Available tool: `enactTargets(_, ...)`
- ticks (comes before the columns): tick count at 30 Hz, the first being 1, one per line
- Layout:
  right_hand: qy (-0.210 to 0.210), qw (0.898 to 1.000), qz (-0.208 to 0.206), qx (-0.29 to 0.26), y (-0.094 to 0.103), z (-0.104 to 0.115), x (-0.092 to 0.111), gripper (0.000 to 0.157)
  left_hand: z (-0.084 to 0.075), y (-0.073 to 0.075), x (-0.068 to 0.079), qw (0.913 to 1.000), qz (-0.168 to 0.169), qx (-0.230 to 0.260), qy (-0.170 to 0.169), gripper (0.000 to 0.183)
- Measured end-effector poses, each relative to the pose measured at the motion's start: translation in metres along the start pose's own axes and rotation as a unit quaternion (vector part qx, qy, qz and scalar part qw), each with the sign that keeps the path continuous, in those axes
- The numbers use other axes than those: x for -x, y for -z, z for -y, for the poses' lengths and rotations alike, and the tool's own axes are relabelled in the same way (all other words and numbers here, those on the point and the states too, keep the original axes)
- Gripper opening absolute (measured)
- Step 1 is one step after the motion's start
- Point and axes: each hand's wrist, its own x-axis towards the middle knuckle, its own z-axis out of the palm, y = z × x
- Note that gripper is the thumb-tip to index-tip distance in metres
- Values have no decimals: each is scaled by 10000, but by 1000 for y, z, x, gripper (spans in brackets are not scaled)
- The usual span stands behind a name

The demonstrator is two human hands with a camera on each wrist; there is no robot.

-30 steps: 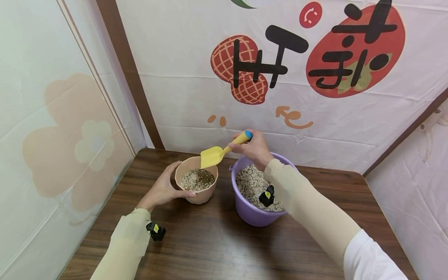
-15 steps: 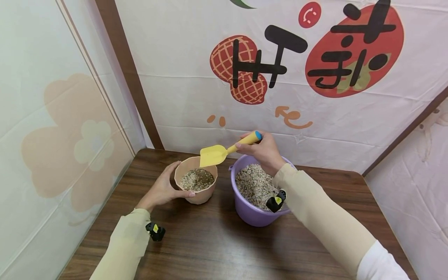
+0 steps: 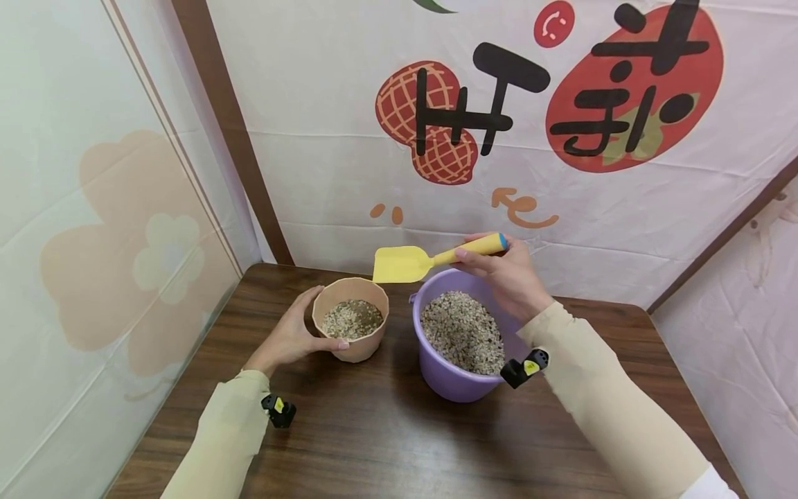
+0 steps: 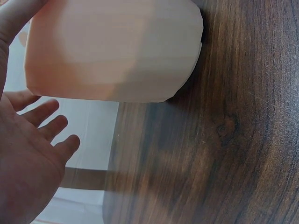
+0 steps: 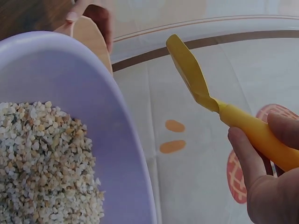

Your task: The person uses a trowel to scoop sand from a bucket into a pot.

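Note:
My left hand (image 3: 291,337) holds a peach, faceted flowerpot (image 3: 358,350), thumb on the near side and fingers round the left rim. In the left wrist view, several of its fingers (image 4: 55,126) stand off the pot's wall (image 4: 117,51). Pale gravel and a darker brown patch fill part of the pot. With my right hand (image 3: 508,274) I grip the handle of a yellow toy shovel (image 3: 399,265), which has a blue end. Its blade appears bare, beside the pot's upper right rim. Under the right hand stands a purple bucket (image 3: 451,384) of pale gravel (image 3: 461,329).
Pot and bucket stand on a dark wood-grain table (image 3: 349,430), with a gap between them. A white printed cloth wall (image 3: 330,180) rises right behind the table. Another cloth wall (image 3: 56,208) closes off the left side.
My right hand has moved right with the shovel. The blade has left the space over the pot and levelled out beside its rim. My left hand and the pot have stayed put.

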Motion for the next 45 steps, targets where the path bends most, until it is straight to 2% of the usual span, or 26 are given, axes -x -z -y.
enactTargets(9, 2, 9983, -165, -565, 28, 5, 15, 19, 0, 0, -1, 10000, -19, 26, -2, 125)
enactTargets(20, -119, 9931, -162, -1154, 61, 6, 35, 20, 3, 0, 0, 10000, -7, -20, 23, 126)
enactTargets(36, 68, 9917, -257, -1262, 99, -5, 60, 15, 2, 0, 0, 10000, -17, 28, 6, 125)
enactTargets(45, 112, 9898, -274, -1393, 117, -17, 75, 18, 1, 0, 1, 10000, 11, 8, 24, 125)
